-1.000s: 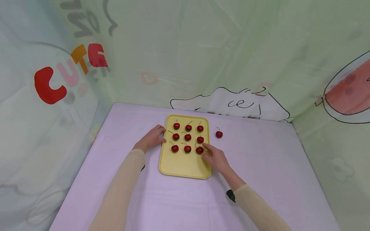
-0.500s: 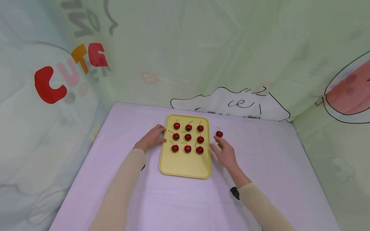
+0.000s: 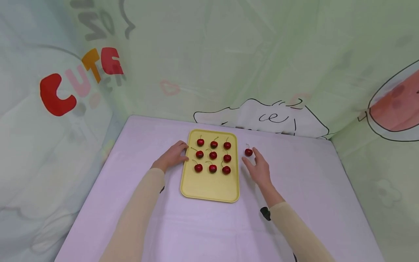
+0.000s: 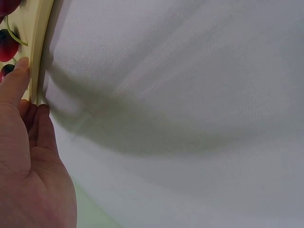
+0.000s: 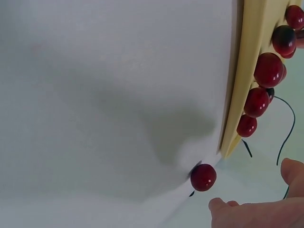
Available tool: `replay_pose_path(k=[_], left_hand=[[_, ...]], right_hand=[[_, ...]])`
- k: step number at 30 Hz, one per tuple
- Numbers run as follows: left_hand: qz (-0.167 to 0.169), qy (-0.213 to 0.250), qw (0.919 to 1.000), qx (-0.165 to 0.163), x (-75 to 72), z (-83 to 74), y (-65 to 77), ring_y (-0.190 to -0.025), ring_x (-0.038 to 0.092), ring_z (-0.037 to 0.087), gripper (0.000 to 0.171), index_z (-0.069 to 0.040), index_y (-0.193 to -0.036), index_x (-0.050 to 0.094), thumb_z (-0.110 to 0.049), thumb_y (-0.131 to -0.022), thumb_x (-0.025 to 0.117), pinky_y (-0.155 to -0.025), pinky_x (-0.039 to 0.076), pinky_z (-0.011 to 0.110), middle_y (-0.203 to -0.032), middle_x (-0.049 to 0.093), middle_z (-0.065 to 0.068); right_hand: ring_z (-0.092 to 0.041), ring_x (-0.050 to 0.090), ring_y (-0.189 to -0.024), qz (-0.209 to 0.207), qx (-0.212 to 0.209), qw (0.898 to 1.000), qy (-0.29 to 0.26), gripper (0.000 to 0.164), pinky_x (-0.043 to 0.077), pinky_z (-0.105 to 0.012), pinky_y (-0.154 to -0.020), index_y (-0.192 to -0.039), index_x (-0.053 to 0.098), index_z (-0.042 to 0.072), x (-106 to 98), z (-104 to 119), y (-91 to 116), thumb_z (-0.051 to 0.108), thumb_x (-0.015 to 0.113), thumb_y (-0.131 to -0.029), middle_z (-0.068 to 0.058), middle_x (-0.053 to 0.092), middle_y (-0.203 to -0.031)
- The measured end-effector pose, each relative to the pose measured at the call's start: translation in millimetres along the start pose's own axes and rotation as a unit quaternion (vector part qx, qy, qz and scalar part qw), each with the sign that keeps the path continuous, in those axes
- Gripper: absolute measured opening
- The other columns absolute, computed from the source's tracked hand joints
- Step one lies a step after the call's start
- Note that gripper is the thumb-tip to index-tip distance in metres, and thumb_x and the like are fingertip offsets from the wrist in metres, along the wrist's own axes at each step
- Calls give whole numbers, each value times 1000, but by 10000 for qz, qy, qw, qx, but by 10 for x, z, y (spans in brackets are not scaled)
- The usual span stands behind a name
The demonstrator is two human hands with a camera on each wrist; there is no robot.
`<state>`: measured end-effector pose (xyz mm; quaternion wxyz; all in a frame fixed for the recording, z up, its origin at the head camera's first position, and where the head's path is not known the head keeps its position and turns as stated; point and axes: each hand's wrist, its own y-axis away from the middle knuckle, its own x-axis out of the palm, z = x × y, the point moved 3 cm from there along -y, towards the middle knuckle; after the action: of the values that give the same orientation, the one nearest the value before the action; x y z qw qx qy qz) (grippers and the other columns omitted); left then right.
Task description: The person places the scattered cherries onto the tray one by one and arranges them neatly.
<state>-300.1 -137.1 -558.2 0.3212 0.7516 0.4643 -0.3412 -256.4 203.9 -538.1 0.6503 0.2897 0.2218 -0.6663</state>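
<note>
A yellow tray (image 3: 209, 187) lies on the table and bears rows of dark red cherries (image 3: 213, 155) with stems. My left hand (image 3: 171, 156) holds the tray's left edge; in the left wrist view the thumb and fingertips meet its rim (image 4: 42, 28). One loose cherry (image 3: 248, 152) sits on the cloth to the right of the tray. Beside that cherry is my right hand (image 3: 261, 171), thumb and fingers spread apart with nothing between them. The right wrist view shows the loose cherry (image 5: 203, 177) a little beyond the fingertips, apart from them.
A pale lilac cloth (image 3: 294, 182) covers the table. Light green printed curtains (image 3: 212, 54) hang behind it and at both sides. The tray's near end holds a bare strip below the last row of cherries.
My right hand has moved from the cherry at the tray's lower right corner, over the right rim, to the loose cherry. The left hand stays at the tray's edge.
</note>
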Motion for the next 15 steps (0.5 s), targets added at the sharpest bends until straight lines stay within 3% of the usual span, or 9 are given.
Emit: replay_pose_path(k=[15], left_hand=[[1,-33,10000,3,2,-2,-1,-131,43,26,53,2,-136,51,-21,-92,70,-115,33,34,-139,45,13]], right_hand=[[-42,39,-135,-334,82,9992,-217,72,38,-50,-110,-154,26,4,-40,-131,-178,37,57,-98,-21,31,-155]])
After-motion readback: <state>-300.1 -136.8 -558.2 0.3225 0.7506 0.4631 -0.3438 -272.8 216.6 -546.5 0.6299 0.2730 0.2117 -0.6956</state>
